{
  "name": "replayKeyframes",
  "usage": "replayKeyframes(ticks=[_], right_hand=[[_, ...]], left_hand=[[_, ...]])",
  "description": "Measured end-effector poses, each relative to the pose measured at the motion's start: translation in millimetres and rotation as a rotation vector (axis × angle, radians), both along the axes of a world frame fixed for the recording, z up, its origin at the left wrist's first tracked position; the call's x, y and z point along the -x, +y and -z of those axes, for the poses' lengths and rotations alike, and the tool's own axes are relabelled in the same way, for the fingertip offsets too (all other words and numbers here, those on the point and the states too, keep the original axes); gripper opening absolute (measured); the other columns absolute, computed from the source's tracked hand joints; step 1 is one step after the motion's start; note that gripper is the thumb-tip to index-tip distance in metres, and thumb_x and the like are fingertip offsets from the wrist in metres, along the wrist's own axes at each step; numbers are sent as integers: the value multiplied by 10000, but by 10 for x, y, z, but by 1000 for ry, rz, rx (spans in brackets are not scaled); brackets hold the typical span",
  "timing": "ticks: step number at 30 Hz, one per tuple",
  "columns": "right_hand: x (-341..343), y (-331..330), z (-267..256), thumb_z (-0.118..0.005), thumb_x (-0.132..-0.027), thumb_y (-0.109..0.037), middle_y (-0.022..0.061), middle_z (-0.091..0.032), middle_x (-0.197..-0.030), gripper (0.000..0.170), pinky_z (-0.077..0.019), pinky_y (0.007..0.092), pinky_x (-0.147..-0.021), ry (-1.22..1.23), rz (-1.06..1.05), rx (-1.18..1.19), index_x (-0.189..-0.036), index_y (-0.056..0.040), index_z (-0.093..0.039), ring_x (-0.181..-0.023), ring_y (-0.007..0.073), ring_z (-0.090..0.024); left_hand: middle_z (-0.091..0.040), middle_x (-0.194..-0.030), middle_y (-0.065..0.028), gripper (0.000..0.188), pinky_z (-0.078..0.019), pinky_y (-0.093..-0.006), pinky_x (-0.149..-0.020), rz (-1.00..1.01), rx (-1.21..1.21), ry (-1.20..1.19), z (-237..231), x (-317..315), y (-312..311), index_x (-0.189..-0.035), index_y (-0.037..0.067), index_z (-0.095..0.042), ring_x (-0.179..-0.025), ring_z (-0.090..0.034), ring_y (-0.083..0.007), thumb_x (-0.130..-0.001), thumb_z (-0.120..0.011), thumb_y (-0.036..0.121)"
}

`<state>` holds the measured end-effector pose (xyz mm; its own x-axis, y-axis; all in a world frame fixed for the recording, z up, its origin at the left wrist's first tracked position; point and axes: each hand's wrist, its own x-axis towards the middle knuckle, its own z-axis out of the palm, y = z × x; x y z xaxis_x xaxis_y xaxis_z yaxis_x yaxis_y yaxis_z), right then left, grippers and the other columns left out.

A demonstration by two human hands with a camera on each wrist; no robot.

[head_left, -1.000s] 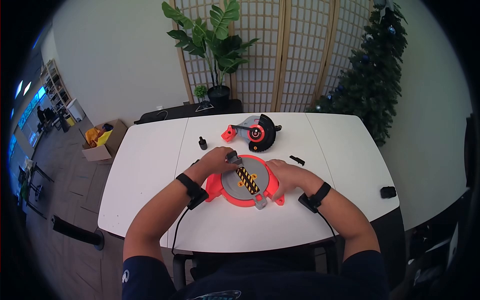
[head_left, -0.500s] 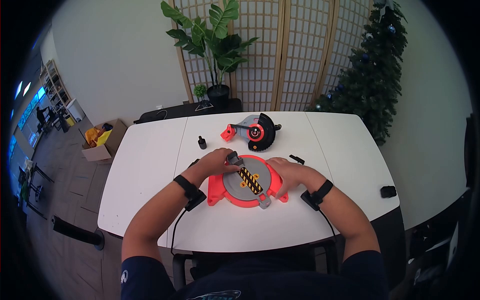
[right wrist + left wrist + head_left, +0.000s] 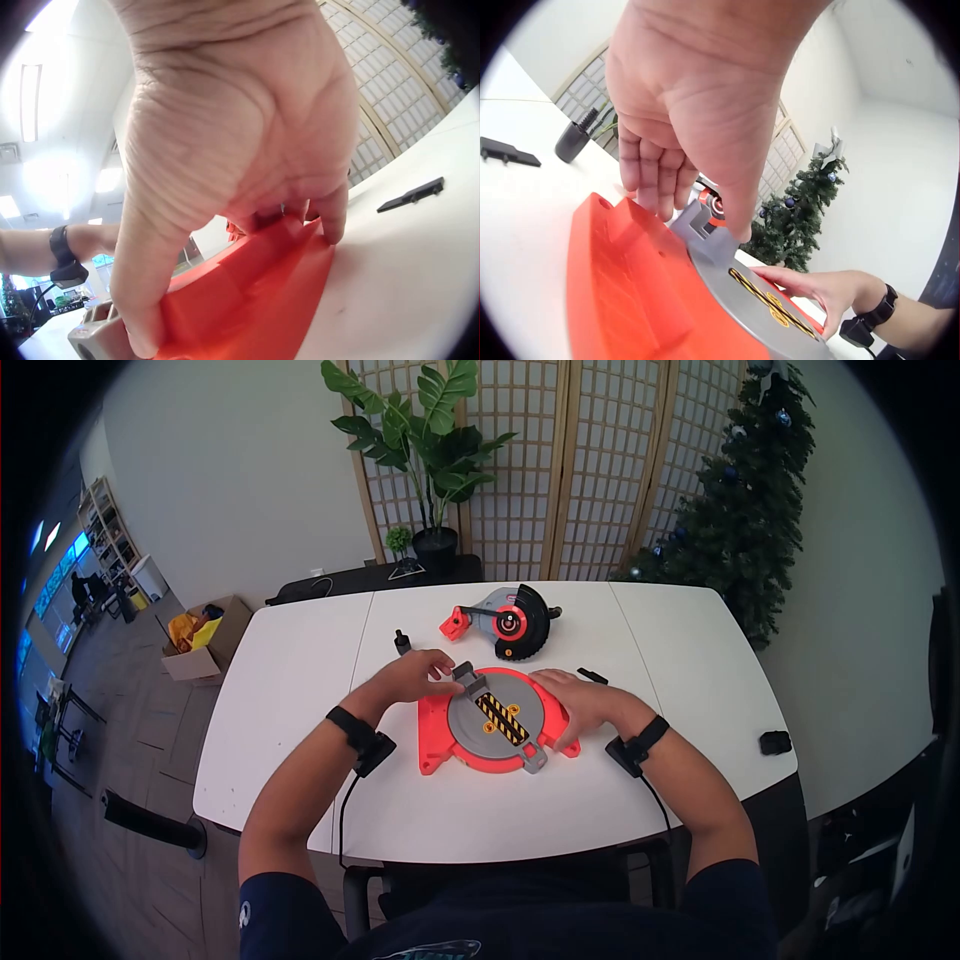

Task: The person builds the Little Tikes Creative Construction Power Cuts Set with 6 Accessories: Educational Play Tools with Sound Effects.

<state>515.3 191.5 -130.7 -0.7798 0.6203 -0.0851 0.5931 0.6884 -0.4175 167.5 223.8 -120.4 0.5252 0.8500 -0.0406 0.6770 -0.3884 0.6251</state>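
The red base (image 3: 435, 735) of what looks like a toy mitre saw lies on the white table. Its round grey turntable (image 3: 468, 728) carries a black-and-yellow striped strip (image 3: 502, 718). A grey upright bracket (image 3: 705, 225) stands at the strip's far left end. Just left of that bracket is my left hand (image 3: 408, 675), its fingers extended and holding nothing, thumb close to the bracket. My right hand (image 3: 585, 702) grips the base's right side; in the right wrist view the thumb comes down on one side of the red plastic (image 3: 247, 292) and the fingers on the other.
Behind the base lies the toy saw's grey-and-red head (image 3: 510, 622) with its black toothed blade. A black knobbed piece (image 3: 402, 642) stands beyond my left hand. Beyond my right hand lies a flat black piece (image 3: 592, 676). A small black object (image 3: 775, 743) sits at the table's right edge.
My left hand has let go of the grey bracket and drawn back to the left. The base has turned slightly and shifted a little right, with my right hand still on its side.
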Motion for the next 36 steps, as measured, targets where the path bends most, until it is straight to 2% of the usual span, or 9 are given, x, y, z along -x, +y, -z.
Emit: replayKeyframes(ticks=[4, 6, 9, 16, 18, 20, 24, 31, 36], right_hand=[[25, -9, -75, -958, -495, -385, 222, -341, -1524, 1271, -303, 393, -1187, -18, 9, 29, -1488, 43, -291, -1442, 364, -304], [32, -3, -82, -958, -494, -389, 220, -344, -1524, 1272, -307, 393, -1186, -21, 5, 38, -1488, 42, -292, -1442, 361, -305], [38, 2, -83, -958, -494, -386, 213, -364, -1512, 1257, -313, 391, -1183, -49, 30, 30, -1486, 26, -305, -1433, 356, -318], [27, -4, -82, -945, -496, -352, 196, -412, -1471, 1183, -338, 393, -1162, 4, 36, 44, -1456, 8, -355, -1404, 353, -351], [27, -8, -71, -938, -494, -330, 181, -435, -1453, 1146, -354, 390, -1148, 21, 47, 43, -1440, -3, -381, -1396, 350, -359], [11, 10, -71, -934, -516, -380, 207, -406, -1467, 1194, -333, 400, -1162, 29, 20, 60, -1467, 23, -335, -1390, 361, -362], [-18, 10, -26, -931, -518, -388, 210, -404, -1466, 1189, -343, 397, -1156, 26, 53, 54, -1463, 28, -340, -1391, 364, -360], [-2, 19, -42, -931, -518, -382, 213, -387, -1474, 1207, -350, 388, -1154, -16, 94, 11, -1476, 32, -325, -1397, 367, -351], [6, 70, -35, -933, -521, -370, 208, -383, -1480, 1211, -352, 391, -1154, -29, 105, 19, -1486, 25, -318, -1400, 366, -345]], left_hand=[[-718, -1019, -158, 559, -553, -351, -844, -16, -39, 108, -33, -260, -68, -1126, -15, -682, -940, -701, -254, -820, -799, 438], [-730, -962, -172, 550, -557, -356, -833, -34, -99, 327, -155, -373, -95, -1105, -17, -685, -909, -713, -282, -820, -786, 443], [-734, -942, -171, 537, -562, -366, -820, 5, -112, 343, -181, -375, -27, -1099, -13, -686, -890, -715, -305, -813, -786, 430], [-722, -1054, -168, 467, -545, -367, -884, 100, -91, 245, -119, -448, 164, -1171, 43, -678, -999, -698, -301, -841, -763, 362], [-708, -1093, -177, 464, -529, -385, -922, 171, -75, 115, -58, -501, 229, -1206, 29, -659, -1042, -682, -313, -843, -749, 305], [-696, -1133, -179, 476, -523, -386, -942, 163, -85, 133, -8, -600, 264, -1241, 37, -636, -1071, -672, -314, -853, -743, 290], [-662, -1224, -184, 520, -507, -386, -983, 142, -112, 201, 62, -695, 321, -1311, 59, -586, -1138, -646, -315, -863, -743, 273], [-674, -1190, -183, 502, -508, -390, -982, 144, -98, 137, 109, -675, 363, -1294, 34, -588, -1125, -652, -319, -867, -744, 249], [-666, -1190, -183, 429, -511, -384, -987, 68, -159, 163, 26, -708, 304, -1248, 6, -597, -1141, -654, -301, -882, -723, 191]])
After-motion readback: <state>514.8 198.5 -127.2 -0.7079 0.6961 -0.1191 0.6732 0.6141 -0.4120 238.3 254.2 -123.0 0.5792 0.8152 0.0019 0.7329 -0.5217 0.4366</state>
